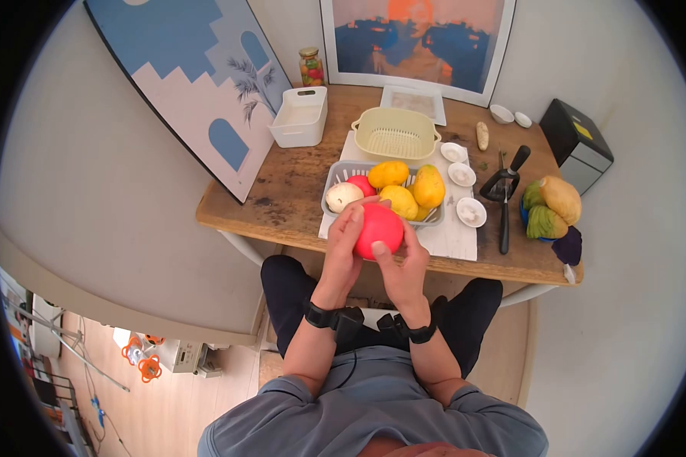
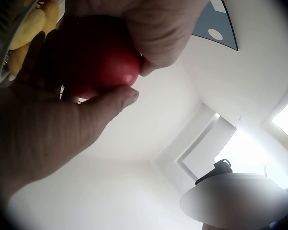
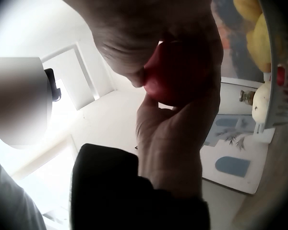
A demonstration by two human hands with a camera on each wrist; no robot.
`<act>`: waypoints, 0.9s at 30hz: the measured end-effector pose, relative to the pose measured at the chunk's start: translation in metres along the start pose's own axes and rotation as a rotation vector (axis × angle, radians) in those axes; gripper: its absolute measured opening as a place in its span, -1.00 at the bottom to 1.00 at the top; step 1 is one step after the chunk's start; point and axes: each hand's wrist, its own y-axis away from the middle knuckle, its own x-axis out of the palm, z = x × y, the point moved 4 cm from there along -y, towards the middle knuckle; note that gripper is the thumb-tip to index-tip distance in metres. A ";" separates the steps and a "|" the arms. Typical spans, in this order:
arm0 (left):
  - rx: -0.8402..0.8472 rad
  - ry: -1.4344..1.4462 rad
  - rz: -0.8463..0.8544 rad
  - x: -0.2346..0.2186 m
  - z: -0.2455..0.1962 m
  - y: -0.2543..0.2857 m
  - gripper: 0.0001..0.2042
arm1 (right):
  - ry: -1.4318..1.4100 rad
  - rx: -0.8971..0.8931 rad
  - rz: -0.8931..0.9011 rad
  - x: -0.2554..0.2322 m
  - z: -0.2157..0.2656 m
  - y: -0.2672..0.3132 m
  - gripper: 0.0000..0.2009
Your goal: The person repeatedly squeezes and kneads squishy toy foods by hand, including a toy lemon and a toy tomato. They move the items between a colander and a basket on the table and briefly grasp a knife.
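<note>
Both hands hold a smooth, round red fruit in front of the body, just off the table's front edge. My left hand wraps its left side, and my right hand grips it from the right with the thumb across its front. In the left wrist view the left thumb presses along the fruit's side. Right behind the hands stands a grey basket with several yellow fruits, a white round one and another red one.
A cream colander and small white dishes are on a white cloth. To the right lie black-handled tools and a blue bowl of produce. A white bin stands back left, beside a leaning picture.
</note>
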 end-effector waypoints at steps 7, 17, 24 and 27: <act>0.058 -0.146 0.076 0.003 -0.001 0.004 -0.56 | -0.562 0.461 0.100 0.005 -0.015 0.005 -0.52; -0.047 -0.074 -0.130 -0.016 0.011 -0.008 -0.61 | 0.358 -0.314 0.014 -0.003 0.018 -0.012 -0.37; 0.078 -0.229 0.002 -0.003 0.012 -0.007 -0.57 | -0.121 0.065 0.004 -0.007 -0.017 -0.005 -0.40; 0.092 -0.193 0.031 0.003 0.012 -0.004 -0.56 | -0.811 0.448 0.086 -0.001 -0.027 0.001 -0.45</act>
